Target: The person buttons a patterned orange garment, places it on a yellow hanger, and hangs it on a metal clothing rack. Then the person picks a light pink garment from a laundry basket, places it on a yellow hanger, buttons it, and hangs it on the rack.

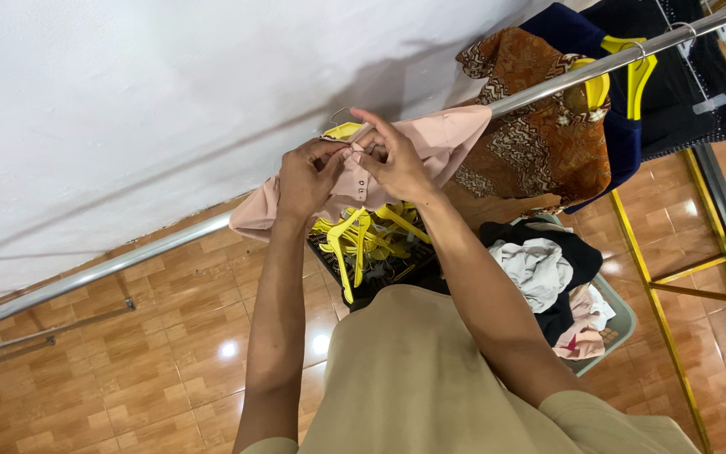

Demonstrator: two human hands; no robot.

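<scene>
1. Both hands are up at the neck of the pink shirt, which hangs on a yellow hanger on the rail. The left hand has its fingers curled, pinching the placket fabric. The right hand pinches the collar edge right against it, index finger sticking up. Looks like button fiddling to me.

2. Biggest risk, I'd say: the hanger hook barely shows and I can't tell how well it sits on the rail. Tug downward too hard and the shirt could slide off and land on the floor.

3. All the pulling is at one small spot of thin cloth. A sharp yank might pop a button or stretch the placket.

4. The batik shirt hangs just beside it, touching. Shoving sideways could bunch them together or knock that neighbour crooked.

5. Directly below sits a crate of hangers, with a laundry basket beside it. A dropped shirt could snag on those hooks.
</scene>
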